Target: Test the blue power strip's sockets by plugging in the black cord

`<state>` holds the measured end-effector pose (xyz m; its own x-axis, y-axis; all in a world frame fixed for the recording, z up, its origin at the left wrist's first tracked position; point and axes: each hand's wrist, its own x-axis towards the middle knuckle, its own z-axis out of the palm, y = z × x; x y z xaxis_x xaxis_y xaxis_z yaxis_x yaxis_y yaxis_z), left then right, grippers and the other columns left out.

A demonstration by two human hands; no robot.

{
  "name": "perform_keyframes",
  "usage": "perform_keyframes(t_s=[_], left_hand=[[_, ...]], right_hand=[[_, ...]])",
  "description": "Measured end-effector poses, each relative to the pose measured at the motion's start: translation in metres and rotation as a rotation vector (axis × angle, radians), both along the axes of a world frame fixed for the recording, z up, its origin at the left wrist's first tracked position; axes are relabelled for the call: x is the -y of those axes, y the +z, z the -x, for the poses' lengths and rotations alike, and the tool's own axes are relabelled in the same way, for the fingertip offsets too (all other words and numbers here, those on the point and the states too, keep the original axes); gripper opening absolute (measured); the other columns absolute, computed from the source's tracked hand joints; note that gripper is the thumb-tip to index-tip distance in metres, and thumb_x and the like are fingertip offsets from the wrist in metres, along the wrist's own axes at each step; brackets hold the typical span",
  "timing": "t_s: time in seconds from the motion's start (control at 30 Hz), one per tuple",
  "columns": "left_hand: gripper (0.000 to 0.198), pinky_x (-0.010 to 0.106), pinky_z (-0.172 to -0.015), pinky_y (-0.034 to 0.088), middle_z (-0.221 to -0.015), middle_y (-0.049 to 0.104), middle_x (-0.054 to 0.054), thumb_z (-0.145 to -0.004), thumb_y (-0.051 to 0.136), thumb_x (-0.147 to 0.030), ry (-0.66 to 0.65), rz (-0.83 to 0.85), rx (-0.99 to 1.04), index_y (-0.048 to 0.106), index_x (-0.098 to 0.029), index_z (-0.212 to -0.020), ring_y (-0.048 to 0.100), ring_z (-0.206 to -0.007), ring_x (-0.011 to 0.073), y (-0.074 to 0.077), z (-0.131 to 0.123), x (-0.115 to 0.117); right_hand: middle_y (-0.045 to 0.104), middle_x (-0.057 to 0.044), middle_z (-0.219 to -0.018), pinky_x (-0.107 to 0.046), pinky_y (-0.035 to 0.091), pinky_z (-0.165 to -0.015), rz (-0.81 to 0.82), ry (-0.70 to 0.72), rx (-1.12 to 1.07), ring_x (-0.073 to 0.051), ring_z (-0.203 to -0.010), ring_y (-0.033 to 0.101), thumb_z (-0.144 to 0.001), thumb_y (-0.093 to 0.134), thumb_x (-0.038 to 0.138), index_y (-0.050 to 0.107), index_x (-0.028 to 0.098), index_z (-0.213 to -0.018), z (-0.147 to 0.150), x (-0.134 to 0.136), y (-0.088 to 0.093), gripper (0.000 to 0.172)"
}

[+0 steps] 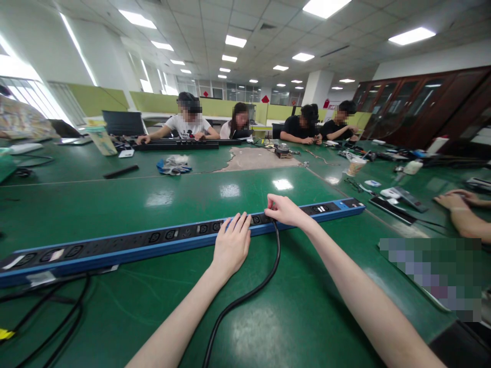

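Observation:
A long blue and black power strip lies slantwise across the green table, with rows of sockets along its top. My left hand rests flat on the middle of the strip, fingers stretched out. To the right of it, my right hand has its fingers pinched round the plug end of a black power cord, at a socket of the strip. The plug itself is mostly hidden by the fingers, so how deep it sits cannot be seen. From there the cord curves down towards the table's near edge.
Black cables lie at the left near the strip. Further back are blue and white gloves, a dark bar and a drink cup. Another person's hands rest at the right. Several people sit across the table.

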<state>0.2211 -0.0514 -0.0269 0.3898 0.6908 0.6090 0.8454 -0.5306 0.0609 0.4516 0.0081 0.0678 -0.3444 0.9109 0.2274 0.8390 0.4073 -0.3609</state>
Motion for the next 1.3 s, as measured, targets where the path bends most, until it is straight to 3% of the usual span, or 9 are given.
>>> perform_keyframes(t_s=[0.23, 0.47, 0.67, 1.3], left_hand=[[0.056, 0.053, -0.128, 0.035, -0.164, 0.052, 0.010, -0.108, 0.041, -0.028, -0.006, -0.002, 0.009, 0.049, -0.022, -0.163, 0.050, -0.152, 0.0291, -0.001, 0.000, 0.000], [0.054, 0.051, -0.128, 0.034, -0.163, 0.053, 0.010, -0.108, 0.041, -0.028, -0.001, -0.006, -0.004, 0.051, -0.021, -0.161, 0.049, -0.152, 0.0288, 0.000, 0.000, 0.000], [0.056, 0.053, -0.127, 0.036, -0.163, 0.053, 0.010, -0.107, 0.043, -0.027, -0.013, -0.027, 0.011, 0.048, -0.023, -0.163, 0.050, -0.151, 0.0296, -0.002, 0.000, 0.000], [0.056, 0.052, -0.128, 0.035, -0.164, 0.052, 0.010, -0.108, 0.040, -0.028, -0.007, -0.008, -0.008, 0.048, -0.021, -0.163, 0.049, -0.152, 0.0289, -0.003, 0.000, -0.002]], right_hand=[[0.073, -0.004, -0.088, -0.026, 0.034, -0.069, -0.018, -0.124, 0.109, -0.019, -0.077, 0.061, -0.095, 0.061, 0.032, 0.063, 0.023, -0.099, 0.005, 0.006, 0.000, 0.010], [0.071, -0.002, -0.086, -0.025, 0.031, -0.067, 0.010, -0.019, 0.146, -0.017, -0.073, 0.060, -0.095, 0.062, 0.032, 0.062, 0.023, -0.101, 0.006, 0.007, -0.002, 0.011], [0.072, -0.004, -0.089, -0.028, 0.030, -0.068, -0.034, -0.095, 0.246, -0.021, -0.081, 0.065, -0.099, 0.057, 0.031, 0.062, 0.024, -0.107, 0.015, 0.014, -0.003, 0.012], [0.075, -0.007, -0.095, -0.029, 0.033, -0.069, -0.023, -0.115, 0.315, -0.024, -0.085, 0.069, -0.102, 0.054, 0.031, 0.061, 0.025, -0.111, 0.018, 0.019, 0.003, 0.013]])
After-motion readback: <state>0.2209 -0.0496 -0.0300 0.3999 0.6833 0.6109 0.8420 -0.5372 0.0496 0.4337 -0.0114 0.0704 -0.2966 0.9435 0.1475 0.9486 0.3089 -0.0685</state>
